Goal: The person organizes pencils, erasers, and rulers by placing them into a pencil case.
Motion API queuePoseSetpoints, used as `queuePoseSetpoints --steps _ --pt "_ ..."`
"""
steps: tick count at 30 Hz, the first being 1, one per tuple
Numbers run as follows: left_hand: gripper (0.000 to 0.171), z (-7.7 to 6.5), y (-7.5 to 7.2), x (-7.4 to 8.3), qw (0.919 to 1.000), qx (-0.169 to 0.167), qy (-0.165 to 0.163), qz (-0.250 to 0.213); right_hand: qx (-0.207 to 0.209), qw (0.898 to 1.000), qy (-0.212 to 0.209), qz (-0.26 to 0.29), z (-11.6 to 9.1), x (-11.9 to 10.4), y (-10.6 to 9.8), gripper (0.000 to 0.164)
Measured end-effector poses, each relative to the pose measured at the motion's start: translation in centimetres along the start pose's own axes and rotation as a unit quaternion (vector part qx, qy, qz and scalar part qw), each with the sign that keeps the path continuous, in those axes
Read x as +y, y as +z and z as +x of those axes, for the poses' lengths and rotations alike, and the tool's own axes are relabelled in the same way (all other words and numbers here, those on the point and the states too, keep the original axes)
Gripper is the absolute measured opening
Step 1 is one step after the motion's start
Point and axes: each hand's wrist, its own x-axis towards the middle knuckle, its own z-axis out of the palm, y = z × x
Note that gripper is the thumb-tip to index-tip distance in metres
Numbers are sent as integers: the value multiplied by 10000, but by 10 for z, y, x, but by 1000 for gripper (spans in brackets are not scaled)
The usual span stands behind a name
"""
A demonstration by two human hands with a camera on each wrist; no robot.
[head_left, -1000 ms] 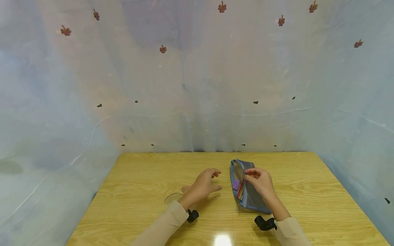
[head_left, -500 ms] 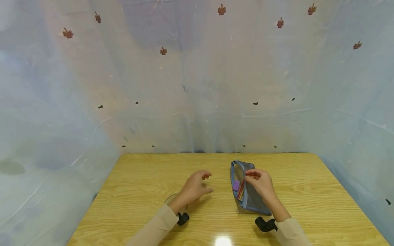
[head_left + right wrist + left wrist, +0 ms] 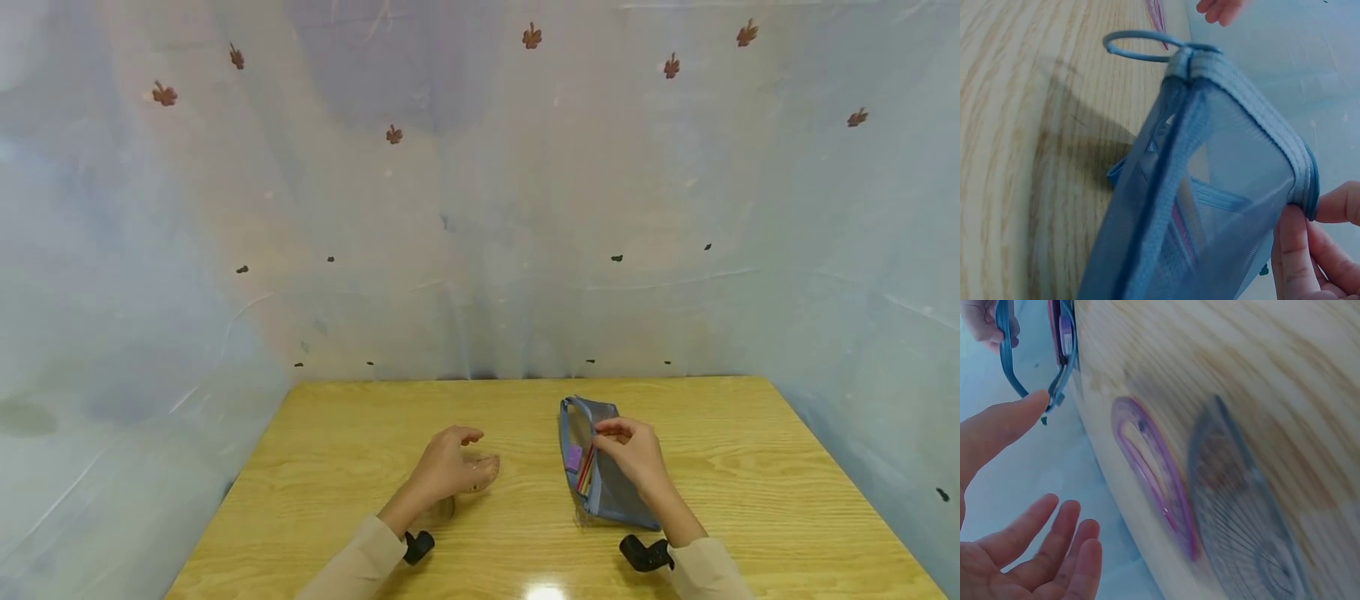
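Observation:
My right hand (image 3: 633,454) pinches the zipper edge of a blue mesh pencil case (image 3: 1247,144), which gapes open on the right part of the table. Inside it are a purple box-like piece (image 3: 573,457) and several colored pencils (image 3: 585,471). My left hand (image 3: 442,467) hovers left of the case, thumb and fingers spread, holding nothing. In the left wrist view, a clear set square with pink edges (image 3: 1178,487) lies on the table beside a clear protractor (image 3: 1229,494). From the head view, the left hand and wrist largely cover both.
The wood-grain table (image 3: 337,433) reaches back to a pale draped sheet (image 3: 480,208) with small leaf-like decorations. A black wrist camera (image 3: 420,547) sits under the left wrist, and a second black camera (image 3: 645,553) under the right.
My left hand has moved left, away from the pencil case, and slightly toward me. The right hand keeps its pinch on the case edge. The head view has shifted slightly.

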Motion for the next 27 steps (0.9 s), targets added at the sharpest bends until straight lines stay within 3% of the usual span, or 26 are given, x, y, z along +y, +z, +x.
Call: queuePoseSetpoints --steps 7,18,27 --pt "66 -7 -5 -15 9997 27 -167 165 16 10000 61 -62 -1 2 2 20" --pt "73 -9 -7 -25 9991 -75 -276 315 50 10000 21 -66 -3 3 4 19" --pt "68 -11 -6 -27 9986 -124 -414 312 67 9998 -33 -201 0 6 5 19"
